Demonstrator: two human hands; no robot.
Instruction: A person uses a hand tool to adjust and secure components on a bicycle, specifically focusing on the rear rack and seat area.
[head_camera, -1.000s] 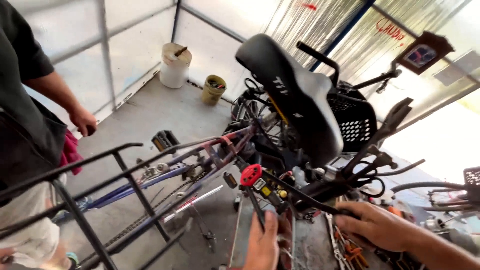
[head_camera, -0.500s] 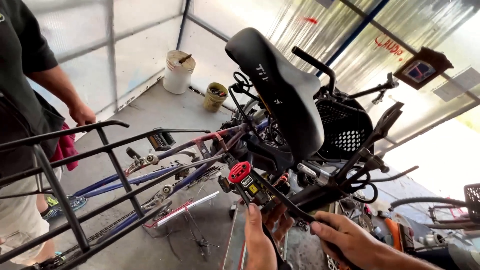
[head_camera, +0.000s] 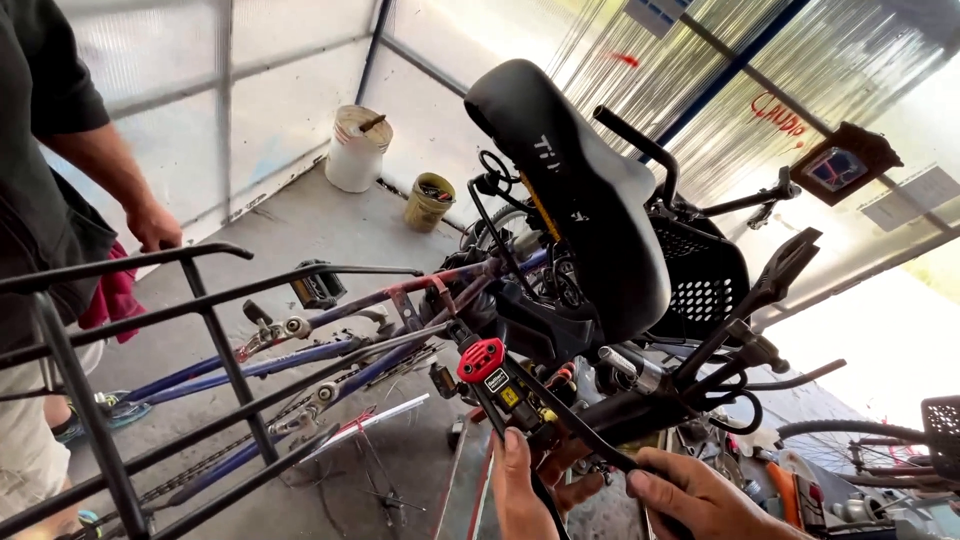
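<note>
Under the saddle (head_camera: 590, 190), the left hand (head_camera: 522, 490) grips the red-knobbed tool (head_camera: 500, 385) to steady it; the right hand (head_camera: 700, 495) clasps its black handle (head_camera: 590, 440) for leverage.

Red-knobbed black-yellow tool (head_camera: 497, 385), tilted, pressed against bicycle frame under black saddle (head_camera: 580, 190).

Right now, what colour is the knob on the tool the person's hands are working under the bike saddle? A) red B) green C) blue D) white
A: the knob at the head of the tool is red, just above the left hand and below the black saddle.
</note>
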